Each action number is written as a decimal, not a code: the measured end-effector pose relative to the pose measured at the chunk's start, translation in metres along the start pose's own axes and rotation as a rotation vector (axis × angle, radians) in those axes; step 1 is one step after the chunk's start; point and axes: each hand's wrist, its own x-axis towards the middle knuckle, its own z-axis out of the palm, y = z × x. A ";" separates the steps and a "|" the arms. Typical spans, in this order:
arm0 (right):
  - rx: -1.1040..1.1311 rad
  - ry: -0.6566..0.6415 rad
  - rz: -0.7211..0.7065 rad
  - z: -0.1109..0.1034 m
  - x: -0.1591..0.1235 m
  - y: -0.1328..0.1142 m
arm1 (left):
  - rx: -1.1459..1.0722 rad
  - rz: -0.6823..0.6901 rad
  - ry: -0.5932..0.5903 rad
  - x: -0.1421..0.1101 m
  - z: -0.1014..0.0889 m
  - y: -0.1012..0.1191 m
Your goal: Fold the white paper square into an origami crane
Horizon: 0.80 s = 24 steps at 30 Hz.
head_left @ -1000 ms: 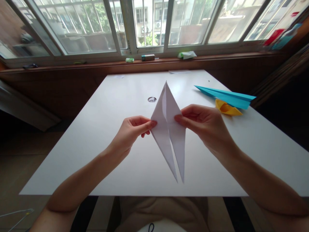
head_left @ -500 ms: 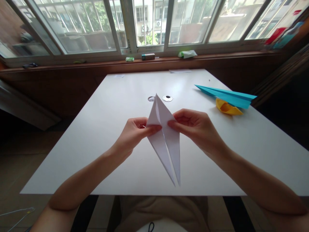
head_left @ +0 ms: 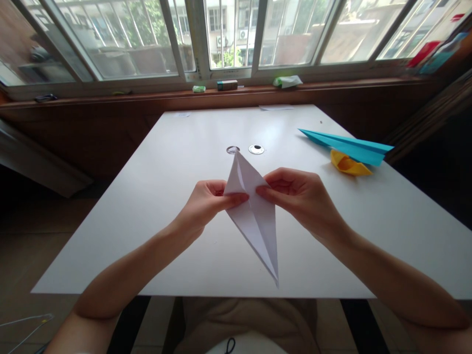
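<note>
A white sheet of paper folded into a long diamond (head_left: 254,223) is held above the table, one point toward the window and the longer point toward me. My left hand (head_left: 210,199) pinches its left edge, thumb on top. On the opposite edge my right hand (head_left: 293,189) does the same, with its thumb on the upper face. A crease runs down the middle of the paper, and the lower point shows as one tip. The fingers beneath the paper are hidden.
On the white table (head_left: 165,162), a blue paper plane (head_left: 350,146) and a yellow paper boat (head_left: 348,163) lie to the right. Two round grommets (head_left: 256,149) sit beyond the paper. Small packets, among them a green and white one (head_left: 287,81), rest on the windowsill.
The two separate lower points of the paper now appear as a single tip, and the gap between the flaps there no longer shows. The far point has dipped slightly. Both hands keep their grip.
</note>
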 end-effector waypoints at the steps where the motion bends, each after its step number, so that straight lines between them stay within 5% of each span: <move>1: -0.011 -0.013 -0.008 0.000 0.000 0.001 | -0.001 -0.005 -0.004 0.000 0.000 0.000; 5: -0.205 -0.093 -0.064 -0.001 0.003 0.003 | 0.005 -0.013 -0.037 0.001 0.001 -0.001; 8: -0.387 -0.004 -0.191 -0.002 0.005 0.001 | 0.013 -0.037 -0.080 0.001 0.001 0.000; 13: -0.308 0.073 -0.373 -0.002 0.002 -0.006 | 0.021 -0.106 -0.118 0.001 0.004 -0.001; 24: -0.229 0.017 -0.216 0.002 0.001 0.001 | 0.060 -0.170 -0.231 -0.009 0.014 0.002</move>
